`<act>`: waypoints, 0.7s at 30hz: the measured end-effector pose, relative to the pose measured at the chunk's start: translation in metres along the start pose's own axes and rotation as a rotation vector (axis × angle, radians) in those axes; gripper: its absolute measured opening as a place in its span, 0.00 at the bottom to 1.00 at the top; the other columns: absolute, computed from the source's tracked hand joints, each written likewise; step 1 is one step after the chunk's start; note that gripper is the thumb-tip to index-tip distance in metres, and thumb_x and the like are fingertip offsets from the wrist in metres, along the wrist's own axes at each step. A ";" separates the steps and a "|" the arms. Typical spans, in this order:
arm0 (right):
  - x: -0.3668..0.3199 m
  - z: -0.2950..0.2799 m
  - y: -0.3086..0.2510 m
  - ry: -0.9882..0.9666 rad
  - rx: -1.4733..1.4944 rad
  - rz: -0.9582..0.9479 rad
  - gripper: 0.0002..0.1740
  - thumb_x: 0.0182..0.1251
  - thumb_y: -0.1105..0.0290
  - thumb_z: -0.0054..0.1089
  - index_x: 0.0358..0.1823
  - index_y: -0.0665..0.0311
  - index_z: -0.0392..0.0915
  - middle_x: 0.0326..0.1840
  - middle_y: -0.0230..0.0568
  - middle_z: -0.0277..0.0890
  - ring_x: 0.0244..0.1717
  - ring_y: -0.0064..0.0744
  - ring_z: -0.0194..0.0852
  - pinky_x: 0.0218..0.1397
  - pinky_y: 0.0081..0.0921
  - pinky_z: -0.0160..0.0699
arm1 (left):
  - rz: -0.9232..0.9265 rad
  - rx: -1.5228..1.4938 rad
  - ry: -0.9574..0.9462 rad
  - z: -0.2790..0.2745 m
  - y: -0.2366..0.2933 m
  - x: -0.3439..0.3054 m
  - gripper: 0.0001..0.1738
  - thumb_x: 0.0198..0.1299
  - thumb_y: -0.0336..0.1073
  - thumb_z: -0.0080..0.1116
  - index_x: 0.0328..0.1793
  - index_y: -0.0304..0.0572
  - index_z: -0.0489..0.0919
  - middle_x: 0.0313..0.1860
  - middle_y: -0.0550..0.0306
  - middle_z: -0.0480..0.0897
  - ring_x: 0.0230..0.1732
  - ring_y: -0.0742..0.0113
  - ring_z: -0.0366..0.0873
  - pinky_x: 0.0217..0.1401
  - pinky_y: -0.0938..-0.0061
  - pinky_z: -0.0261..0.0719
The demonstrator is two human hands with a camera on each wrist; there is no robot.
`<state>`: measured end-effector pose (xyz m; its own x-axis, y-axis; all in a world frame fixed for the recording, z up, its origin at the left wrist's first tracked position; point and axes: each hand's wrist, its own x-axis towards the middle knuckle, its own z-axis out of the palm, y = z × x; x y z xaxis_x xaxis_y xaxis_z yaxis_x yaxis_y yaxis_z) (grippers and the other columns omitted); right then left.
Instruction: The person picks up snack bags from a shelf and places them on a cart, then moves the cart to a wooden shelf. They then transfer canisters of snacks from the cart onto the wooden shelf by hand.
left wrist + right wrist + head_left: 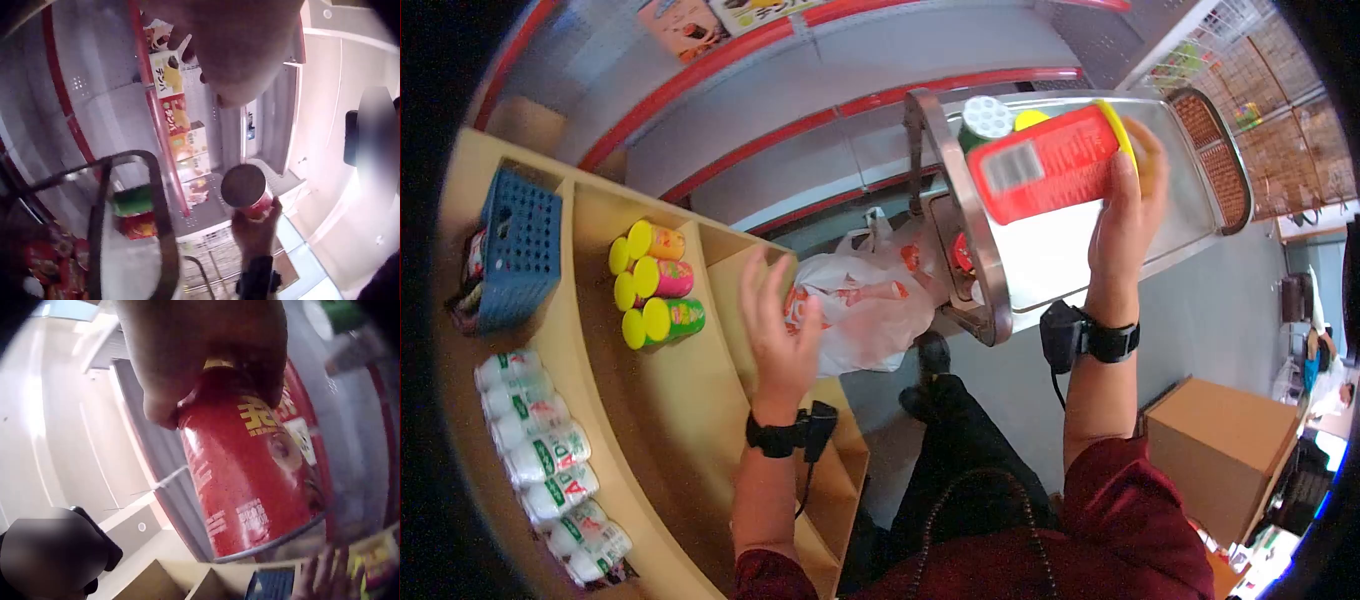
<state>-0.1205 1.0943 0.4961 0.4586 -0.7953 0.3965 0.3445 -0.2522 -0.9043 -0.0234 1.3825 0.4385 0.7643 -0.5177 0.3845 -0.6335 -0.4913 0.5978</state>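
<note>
My right hand (1128, 205) grips a large red canister (1055, 165) near its yellow lid, over the metal cart. Yellow print and a food picture show on the canister (250, 469) in the right wrist view; its round dark base (244, 186) faces the left wrist camera. My left hand (775, 325) holds nothing, its fingers spread in the air between the wooden shelf and a white plastic bag (865, 310). On that shelf several small canisters with yellow lids, among them a pink one (665, 277) and a green one (680, 318), lie on their sides.
The metal cart (995, 290) carries a green canister with a white dotted end (987, 118). A blue basket (522, 250) and several white bottles (550, 455) stand on the wooden shelf unit (730, 440). A cardboard box (1220, 450) is at the right.
</note>
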 end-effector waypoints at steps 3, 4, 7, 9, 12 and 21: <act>-0.018 0.037 0.015 -0.399 0.471 0.355 0.25 0.59 0.64 0.51 0.57 0.66 0.62 0.48 0.42 0.69 0.47 0.26 0.69 0.51 0.22 0.67 | 0.033 -0.083 -0.008 -0.001 0.024 0.003 0.28 0.54 0.39 0.54 0.61 0.36 0.63 0.61 0.43 0.63 0.63 0.53 0.59 0.64 0.62 0.55; -0.031 0.051 0.024 -0.499 0.492 0.401 0.26 0.58 0.65 0.52 0.58 0.66 0.61 0.49 0.43 0.69 0.48 0.28 0.68 0.53 0.24 0.67 | -0.026 -0.464 -0.035 0.001 0.031 0.002 0.29 0.55 0.39 0.54 0.61 0.34 0.62 0.60 0.43 0.64 0.62 0.55 0.61 0.64 0.63 0.56; -0.073 0.089 0.033 -0.728 0.763 0.652 0.33 0.56 0.65 0.52 0.63 0.65 0.53 0.61 0.48 0.61 0.60 0.37 0.62 0.62 0.32 0.62 | -0.266 -0.906 -0.052 -0.001 0.039 -0.002 0.33 0.53 0.38 0.57 0.62 0.32 0.60 0.58 0.44 0.65 0.59 0.59 0.64 0.61 0.67 0.60; -0.094 0.105 0.044 -0.690 0.915 0.851 0.33 0.57 0.64 0.51 0.64 0.64 0.53 0.61 0.46 0.60 0.60 0.37 0.62 0.62 0.32 0.61 | -0.452 -0.971 -0.043 -0.001 0.035 -0.012 0.36 0.51 0.38 0.61 0.63 0.32 0.59 0.57 0.44 0.66 0.57 0.60 0.66 0.60 0.69 0.62; -0.128 0.127 0.049 -0.687 0.946 0.945 0.30 0.60 0.62 0.53 0.62 0.65 0.56 0.59 0.42 0.63 0.58 0.32 0.63 0.60 0.32 0.63 | -0.287 -0.493 0.313 0.005 0.019 -0.029 0.48 0.36 0.35 0.71 0.64 0.35 0.57 0.53 0.46 0.68 0.53 0.56 0.68 0.57 0.65 0.65; -0.171 0.152 0.066 -0.802 0.964 1.110 0.29 0.55 0.66 0.61 0.57 0.65 0.62 0.54 0.42 0.68 0.54 0.32 0.68 0.59 0.33 0.66 | -0.247 -0.108 0.262 -0.018 -0.017 -0.074 0.51 0.39 0.36 0.70 0.68 0.39 0.50 0.56 0.43 0.67 0.52 0.52 0.68 0.55 0.60 0.65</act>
<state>-0.0512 1.2976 0.3927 0.9776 0.1967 -0.0754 -0.2084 0.8511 -0.4819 -0.0668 1.4420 0.4128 0.9063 -0.1895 0.3777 -0.4204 -0.4951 0.7603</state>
